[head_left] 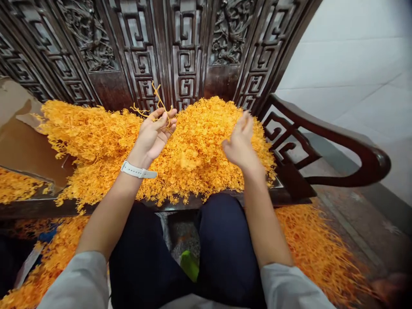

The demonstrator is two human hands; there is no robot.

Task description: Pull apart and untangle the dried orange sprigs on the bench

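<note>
My left hand [157, 131], with a white band on its wrist, pinches a thin orange branching plastic stem [158, 96] between thumb and fingers. The stem's bare forks stick up above the fingertips. My right hand [240, 141] is over the right part of a big heap of orange plastic sprigs [206, 133]. It is blurred, but its thumb stands apart from the stretched fingers and I see nothing in it. A smeared orange piece [189, 161] shows in front of the heap, between my hands.
The heap lies on a dark carved wooden bench, with its openwork back [186, 51] behind and a curved armrest [354, 146] at right. A torn cardboard box [28, 137] stands at left. More orange sprigs [315, 249] lie on the floor on both sides of my legs.
</note>
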